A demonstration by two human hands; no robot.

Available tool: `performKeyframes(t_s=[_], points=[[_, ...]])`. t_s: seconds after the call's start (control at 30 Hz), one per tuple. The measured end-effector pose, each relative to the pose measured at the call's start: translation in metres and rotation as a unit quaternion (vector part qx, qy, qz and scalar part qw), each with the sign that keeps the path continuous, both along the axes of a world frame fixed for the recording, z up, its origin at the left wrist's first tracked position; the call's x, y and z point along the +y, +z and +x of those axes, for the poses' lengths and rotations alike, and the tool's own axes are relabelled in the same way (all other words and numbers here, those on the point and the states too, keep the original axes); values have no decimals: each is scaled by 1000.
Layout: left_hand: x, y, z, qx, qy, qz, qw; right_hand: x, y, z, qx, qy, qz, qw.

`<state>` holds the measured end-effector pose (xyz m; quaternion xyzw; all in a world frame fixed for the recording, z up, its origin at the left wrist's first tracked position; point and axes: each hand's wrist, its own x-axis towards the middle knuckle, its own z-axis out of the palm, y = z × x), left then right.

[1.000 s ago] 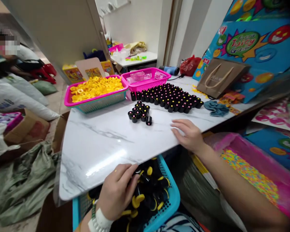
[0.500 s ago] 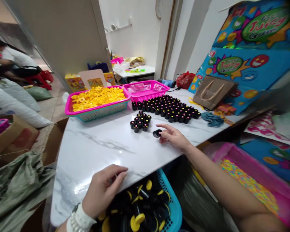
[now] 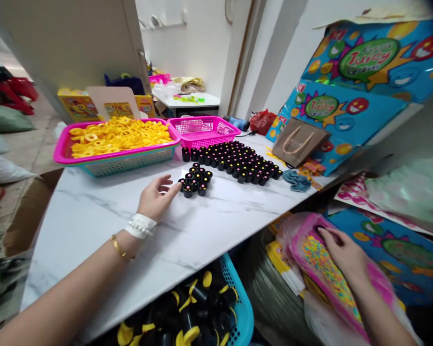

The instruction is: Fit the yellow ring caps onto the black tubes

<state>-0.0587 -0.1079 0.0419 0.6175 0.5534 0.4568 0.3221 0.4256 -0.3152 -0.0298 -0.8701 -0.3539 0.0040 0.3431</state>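
My left hand (image 3: pixel 159 194) reaches over the white table to a small cluster of short black cylinders (image 3: pixel 188 191) with pink or yellow dots on top. Its fingers are apart, and a fingertip is at or against the cluster's left edge; I cannot tell if it touches. My right hand (image 3: pixel 342 250) is off the table to the right, over a pink bin (image 3: pixel 312 222) of tiny multicoloured pieces (image 3: pixel 328 269). The fingers are closed around a black cylinder (image 3: pixel 320 231), mostly hidden by them.
Many more black cylinders (image 3: pixel 234 161) stand in rows behind. A pink-and-teal basket (image 3: pixel 130 161) holds yellow rings; a pink basket (image 3: pixel 205 139) is beside it. Below the table's front edge, a blue basket (image 3: pixel 243 298) holds black tubes with yellow caps. Blue cartons (image 3: pixel 346 101) stand right.
My right hand has gone from the table to the pink bin with the black cylinder. My left hand has moved forward from the table's front edge to the small cluster. The view has shifted right.
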Motion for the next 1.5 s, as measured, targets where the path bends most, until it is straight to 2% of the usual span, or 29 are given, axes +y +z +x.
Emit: performKeyframes(t_s=[0.07,0.1,0.17,0.23,0.3,0.33,0.37,0.4,0.47,0.57,0.63,0.7,0.8,0.93,1.07,1.2,1.33,1.5], points=[[15,-15,4,-7,13,1,1000,-12,-14,23,-72,12,-112,991],[20,-21,6,-9,14,5,1000,-14,-15,22,-106,27,-120,987],[29,-29,10,-7,-4,29,1000,-4,-8,-4,-145,99,-57,983],[38,-31,11,16,-64,66,996,23,10,-54,-115,222,33,968],[50,-27,12,42,-144,86,985,65,32,-110,-27,383,84,919],[56,-24,12,45,-167,84,981,91,41,-136,46,467,101,877],[61,-20,13,41,-169,80,981,118,49,-159,118,526,129,832],[65,-17,14,33,-153,76,985,148,55,-179,184,556,147,797],[63,-12,19,34,-73,89,993,206,62,-210,281,552,167,767],[40,-13,32,99,29,155,982,282,58,-239,310,557,166,752],[19,-18,43,166,27,179,969,315,51,-250,323,573,151,738],[4,-23,52,227,6,164,960,333,44,-258,334,591,133,722],[2,-26,64,302,8,131,944,339,39,-261,331,619,121,702],[20,-25,75,369,19,127,921,333,39,-262,305,649,110,688],[32,-25,81,403,34,121,906,329,38,-267,278,636,115,711],[30,-24,81,433,44,119,893,323,36,-273,270,614,118,732],[6,-21,72,451,32,119,884,297,36,-284,266,603,118,743],[-56,-20,34,449,-2,142,882,230,33,-319,259,576,133,764]])
